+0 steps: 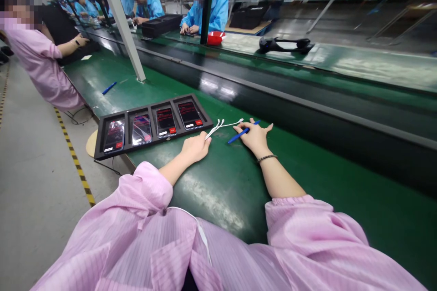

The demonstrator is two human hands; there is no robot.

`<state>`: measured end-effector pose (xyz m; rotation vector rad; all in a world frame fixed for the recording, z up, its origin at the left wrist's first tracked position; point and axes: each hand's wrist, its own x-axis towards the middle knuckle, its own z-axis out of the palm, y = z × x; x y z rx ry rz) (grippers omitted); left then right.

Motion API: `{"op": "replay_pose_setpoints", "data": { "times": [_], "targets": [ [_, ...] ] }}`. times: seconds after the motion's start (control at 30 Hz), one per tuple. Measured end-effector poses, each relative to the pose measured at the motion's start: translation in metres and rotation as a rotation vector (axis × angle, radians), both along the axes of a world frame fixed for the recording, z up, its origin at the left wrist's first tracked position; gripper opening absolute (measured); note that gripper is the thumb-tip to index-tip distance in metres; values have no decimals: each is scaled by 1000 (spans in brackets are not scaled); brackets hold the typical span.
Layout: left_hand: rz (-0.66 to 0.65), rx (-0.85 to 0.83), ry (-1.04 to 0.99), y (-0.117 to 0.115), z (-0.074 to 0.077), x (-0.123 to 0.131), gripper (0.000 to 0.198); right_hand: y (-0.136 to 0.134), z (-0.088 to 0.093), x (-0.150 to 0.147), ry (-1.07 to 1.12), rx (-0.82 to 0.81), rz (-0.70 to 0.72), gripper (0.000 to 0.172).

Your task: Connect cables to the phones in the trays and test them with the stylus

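Note:
My left hand (196,147) is closed around a few thin white cables (214,129), whose small white ends fan out past my fingers. One cable stretches across to my right hand (256,138), where its tip lies at the fingertips; whether they pinch it I cannot tell. A blue pen (236,137) is held in that right hand, slanting across the fingers. Left of my left hand, a black tray (155,144) has several phones in separate compartments; the rightmost phone (190,114) shows red text on a dark screen.
The green bench (218,191) runs along a dark conveyor channel (273,95). Another blue pen (109,87) lies beyond the tray, near a white post (119,22). A person in pink (41,54) stands at left. People in blue work opposite, near a red container (215,37).

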<state>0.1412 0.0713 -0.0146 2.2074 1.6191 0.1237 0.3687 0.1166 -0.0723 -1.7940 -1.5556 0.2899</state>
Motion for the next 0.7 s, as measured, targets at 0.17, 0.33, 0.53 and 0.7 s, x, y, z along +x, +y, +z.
{"op": "replay_pose_setpoints", "data": {
  "times": [0.17,0.33,0.53,0.7],
  "targets": [
    [100,106,-168,-3,-3,1,44,-2,7,0,169,132,-76,23],
    [29,272,-97,-10,-8,7,52,-3,11,-10,331,228,-112,27],
    [-142,509,-216,-16,-10,8,41,16,5,-55,444,195,-26,40],
    [-309,592,-255,-30,-6,0,37,30,7,-69,524,130,23,49]
  ]
}}
